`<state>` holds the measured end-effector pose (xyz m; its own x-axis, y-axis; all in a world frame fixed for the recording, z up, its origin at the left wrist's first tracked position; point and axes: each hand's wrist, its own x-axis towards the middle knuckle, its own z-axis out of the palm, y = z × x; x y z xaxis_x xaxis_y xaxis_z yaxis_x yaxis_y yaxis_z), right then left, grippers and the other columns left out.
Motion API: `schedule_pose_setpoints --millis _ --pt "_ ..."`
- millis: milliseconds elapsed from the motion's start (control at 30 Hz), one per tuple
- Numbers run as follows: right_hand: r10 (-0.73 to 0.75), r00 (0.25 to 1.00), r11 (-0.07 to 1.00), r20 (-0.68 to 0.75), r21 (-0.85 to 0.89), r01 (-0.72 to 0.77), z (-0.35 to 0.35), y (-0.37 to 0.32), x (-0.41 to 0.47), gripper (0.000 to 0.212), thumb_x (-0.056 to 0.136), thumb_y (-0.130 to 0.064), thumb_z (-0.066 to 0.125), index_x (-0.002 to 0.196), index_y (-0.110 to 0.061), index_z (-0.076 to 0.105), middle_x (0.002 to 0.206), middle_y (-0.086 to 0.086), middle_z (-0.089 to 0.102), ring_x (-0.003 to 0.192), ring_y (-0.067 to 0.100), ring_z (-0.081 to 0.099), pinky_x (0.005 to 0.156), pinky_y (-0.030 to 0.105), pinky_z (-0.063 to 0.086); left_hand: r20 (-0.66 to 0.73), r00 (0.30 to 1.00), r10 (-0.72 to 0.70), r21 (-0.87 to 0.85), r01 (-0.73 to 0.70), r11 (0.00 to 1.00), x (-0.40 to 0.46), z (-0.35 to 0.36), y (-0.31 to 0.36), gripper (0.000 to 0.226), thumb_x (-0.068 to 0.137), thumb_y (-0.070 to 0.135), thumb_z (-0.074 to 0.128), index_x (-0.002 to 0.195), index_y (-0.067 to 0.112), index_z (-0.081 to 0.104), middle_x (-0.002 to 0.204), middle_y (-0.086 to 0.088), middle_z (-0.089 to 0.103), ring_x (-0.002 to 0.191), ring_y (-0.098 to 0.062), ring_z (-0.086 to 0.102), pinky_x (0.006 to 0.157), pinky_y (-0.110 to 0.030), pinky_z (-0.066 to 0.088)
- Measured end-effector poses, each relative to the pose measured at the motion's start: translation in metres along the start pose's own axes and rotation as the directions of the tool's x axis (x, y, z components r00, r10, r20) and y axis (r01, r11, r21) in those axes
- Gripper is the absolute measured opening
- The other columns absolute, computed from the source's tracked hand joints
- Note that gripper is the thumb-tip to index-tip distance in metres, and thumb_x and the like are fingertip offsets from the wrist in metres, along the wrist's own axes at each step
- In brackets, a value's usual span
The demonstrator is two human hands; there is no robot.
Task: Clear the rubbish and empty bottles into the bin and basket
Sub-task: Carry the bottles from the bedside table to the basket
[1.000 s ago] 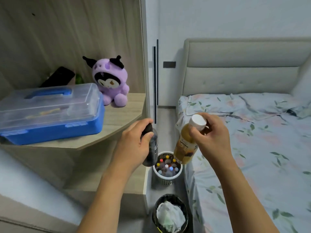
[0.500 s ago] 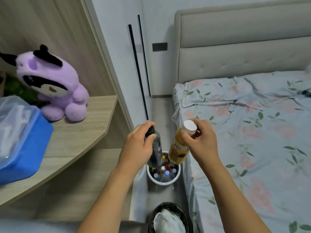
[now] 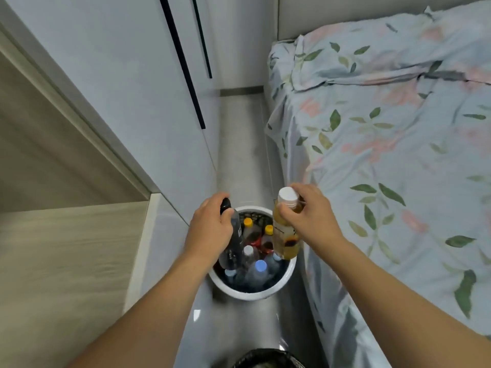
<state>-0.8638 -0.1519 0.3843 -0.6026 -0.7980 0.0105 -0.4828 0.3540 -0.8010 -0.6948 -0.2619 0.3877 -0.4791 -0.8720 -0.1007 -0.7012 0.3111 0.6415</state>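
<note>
Dropping bottles into the basket is clearly the step going on here. Starting from the left: there's a wooden shelf [image 3: 71, 251] and a white cupboard door [image 3: 127, 83], then the left hand [image 3: 210, 229] with its fingers curled round the neck of a dark bottle [image 3: 235, 243], whose lower end hangs just inside the rim of the white basket [image 3: 249, 293] on the floor. The basket's already pretty packed with capped bottles standing upright, so room is tight. Next over, the right hand [image 3: 308, 216] pinches the neck of an amber bottle [image 3: 285, 235] with a white cap, held upright over the basket's right edge. The bed [image 3: 398, 155] with the leafy sheet sits just beside that. At the bottom edge you can just see the dark rim of the bin [image 3: 265, 359].

Next move, probably: let go of both bottles, aiming for gaps between the caps, since the amber one sits close enough to the rim that it could tip out onto the floor.
</note>
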Motion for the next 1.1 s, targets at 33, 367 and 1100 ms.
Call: schedule_pose_setpoints --millis 33,367,1100 --pt "0.005 0.999 1.0 0.034 -0.014 -0.005 0.015 0.018 0.006 0.019 0.081 -0.027 0.066 0.099 -0.026 0.062 0.099 -0.003 0.056 0.085 0.006 0.051 0.074 0.015 0.039 0.003 1.0 -0.012 0.002 0.012 1.0 0.007 0.017 -0.013 0.035 0.096 0.022 0.05 0.131 0.021 0.052 0.121 -0.002 0.059 0.105 -0.022 0.056 0.093 -0.038 0.047" --pt "0.153 0.953 0.979 0.262 -0.171 -0.11 0.133 0.106 0.054 0.018 0.08 -0.026 0.063 0.077 -0.011 0.053 0.079 0.005 0.054 0.067 0.021 0.052 0.051 0.027 0.037 0.171 0.967 -0.186 0.111 0.169 0.979 0.065 0.119 -0.107 0.02 0.093 0.022 0.054 0.106 0.016 0.04 0.096 -0.007 0.056 0.079 -0.019 0.053 0.054 -0.026 0.036" --pt "0.165 0.969 0.941 0.182 -0.322 -0.099 0.043 0.029 0.008 0.037 0.098 -0.024 0.046 0.129 -0.005 0.045 0.133 0.011 0.048 0.121 0.026 0.046 0.097 0.034 0.038 0.062 0.983 0.172 0.318 -0.183 0.93 0.011 0.066 -0.045 0.038 0.1 0.031 0.039 0.132 0.012 0.045 0.134 -0.008 0.048 0.122 -0.024 0.046 0.102 -0.036 0.04"
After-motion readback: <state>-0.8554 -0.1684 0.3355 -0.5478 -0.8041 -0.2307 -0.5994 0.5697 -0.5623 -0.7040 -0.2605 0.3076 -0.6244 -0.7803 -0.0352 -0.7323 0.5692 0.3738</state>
